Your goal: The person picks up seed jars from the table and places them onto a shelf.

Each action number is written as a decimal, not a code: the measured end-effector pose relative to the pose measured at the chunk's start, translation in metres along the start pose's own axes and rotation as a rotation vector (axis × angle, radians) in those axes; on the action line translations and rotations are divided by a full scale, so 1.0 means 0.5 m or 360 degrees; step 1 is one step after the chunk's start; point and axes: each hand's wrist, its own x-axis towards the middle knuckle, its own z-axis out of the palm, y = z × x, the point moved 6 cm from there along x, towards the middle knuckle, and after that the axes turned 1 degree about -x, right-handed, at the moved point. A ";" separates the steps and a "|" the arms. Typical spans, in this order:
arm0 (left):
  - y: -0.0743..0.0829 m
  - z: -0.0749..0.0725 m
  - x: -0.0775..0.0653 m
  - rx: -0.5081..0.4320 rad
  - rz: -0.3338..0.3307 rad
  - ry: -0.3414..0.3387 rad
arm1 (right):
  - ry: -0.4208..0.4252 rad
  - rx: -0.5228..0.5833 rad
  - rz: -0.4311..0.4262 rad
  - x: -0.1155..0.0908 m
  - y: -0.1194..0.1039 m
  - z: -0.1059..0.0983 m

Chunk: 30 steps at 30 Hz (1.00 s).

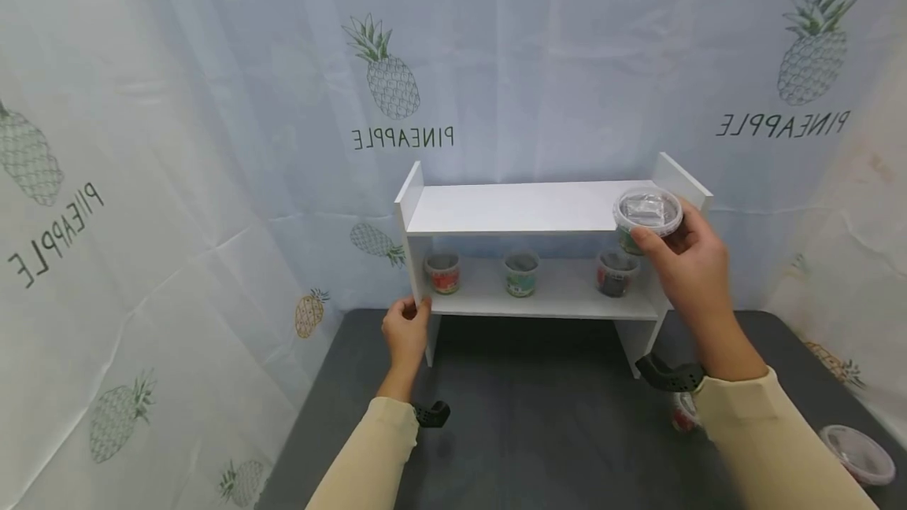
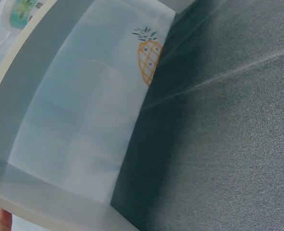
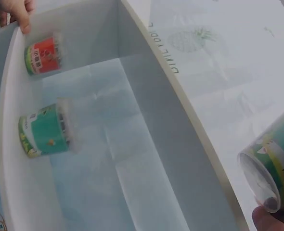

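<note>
Curtain, head view: The pale curtain [image 1: 531,61], printed with pineapples, hangs behind the white shelf [image 1: 524,211], which stands on the dark table [image 1: 531,423].
Lidded tub: The lidded tub [image 1: 647,217] is at the front of the shelf's upper level, near its right end, just left of your palm.
Right hand: Your right hand [image 1: 697,266] grasps that tub, thumb on its near side.
Left hand: Your left hand [image 1: 406,333] pinches the shelf's left side, level with its lower board.
Lower board: A red tub [image 1: 444,274] stands at the shelf's left end, a green tub [image 1: 521,275] midway, a dark tub [image 1: 615,274] near its right end.
Table: Nearer you than the shelf's right side are a small tub [image 1: 683,415], partly behind your right sleeve [image 1: 772,439], and a clear-topped tub [image 1: 859,453].
Shelf underside, left wrist view: Only your fingertips [image 2: 3,220] show, at the shelf's side edge.
Green label, right wrist view: Your fingers hold the lidded tub from below, at the frame's edge; curtain shows between it and the shelf.
</note>
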 end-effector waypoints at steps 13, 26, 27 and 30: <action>0.002 0.000 -0.004 0.0007 -0.0005 0.0008 | -0.0184 -0.0302 0.0213 0.101 0.001 0.029; 0.000 0.007 -0.002 0.0016 -0.0036 -0.0018 | -0.0427 -0.0530 0.0563 0.173 0.044 0.030; -0.001 0.007 -0.001 0.0012 -0.0040 -0.0020 | -0.0433 -0.0534 0.0577 0.176 0.044 0.031; -0.003 0.006 0.001 -0.0005 -0.0048 -0.0021 | -0.0421 -0.0553 0.0620 0.182 0.048 0.036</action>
